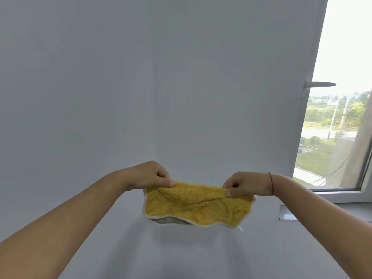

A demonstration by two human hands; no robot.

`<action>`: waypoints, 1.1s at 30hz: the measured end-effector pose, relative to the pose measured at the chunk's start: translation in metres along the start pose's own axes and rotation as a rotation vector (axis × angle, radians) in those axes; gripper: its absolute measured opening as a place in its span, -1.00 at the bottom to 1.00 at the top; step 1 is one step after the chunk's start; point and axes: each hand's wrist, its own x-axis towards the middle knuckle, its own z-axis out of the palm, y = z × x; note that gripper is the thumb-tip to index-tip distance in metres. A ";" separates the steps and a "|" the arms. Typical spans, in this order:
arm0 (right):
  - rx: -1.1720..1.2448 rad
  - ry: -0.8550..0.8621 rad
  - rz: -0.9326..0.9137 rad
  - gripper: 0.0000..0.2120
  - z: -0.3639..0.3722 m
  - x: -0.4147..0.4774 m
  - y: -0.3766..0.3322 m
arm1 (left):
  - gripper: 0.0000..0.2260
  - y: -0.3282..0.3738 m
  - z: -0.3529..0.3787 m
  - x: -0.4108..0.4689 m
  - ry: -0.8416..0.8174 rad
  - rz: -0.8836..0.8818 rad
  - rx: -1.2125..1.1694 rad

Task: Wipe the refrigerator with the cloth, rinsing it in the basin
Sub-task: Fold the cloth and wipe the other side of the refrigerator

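Observation:
A yellow cloth (196,206) with a white hem hangs folded in front of the pale grey refrigerator side (161,87), which fills most of the head view. My left hand (150,175) pinches the cloth's upper left corner. My right hand (246,185) pinches its upper right edge, and a thin dark string circles that wrist. The cloth is stretched level between the two hands. A grey underside shows at its lower edge. The basin is out of view.
A window (330,141) with a white frame and a handle (320,84) stands at the right, looking out on grass and a road. Its white sill (322,210) runs along the lower right, beside the refrigerator's edge.

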 end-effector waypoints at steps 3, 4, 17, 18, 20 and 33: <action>-0.080 0.137 -0.012 -0.94 0.000 0.009 -0.002 | -0.86 -0.002 -0.001 0.000 0.030 -0.003 0.006; -0.093 0.174 -0.022 -0.91 -0.001 0.013 -0.002 | -0.86 -0.003 -0.002 -0.001 0.039 -0.008 0.013; 0.019 0.188 -0.127 -0.87 -0.003 0.013 -0.004 | -0.78 -0.016 -0.018 -0.019 0.069 -0.089 -0.086; 0.041 0.160 -0.122 -0.89 -0.004 0.010 -0.004 | -0.76 -0.017 -0.019 -0.021 0.076 -0.101 -0.080; 0.126 0.157 -0.119 -0.88 -0.003 0.008 -0.002 | -0.72 -0.019 -0.019 -0.021 0.123 -0.144 -0.091; 0.803 0.128 0.235 -0.76 0.049 0.060 -0.034 | -0.86 0.044 0.067 0.018 0.065 -0.286 -0.836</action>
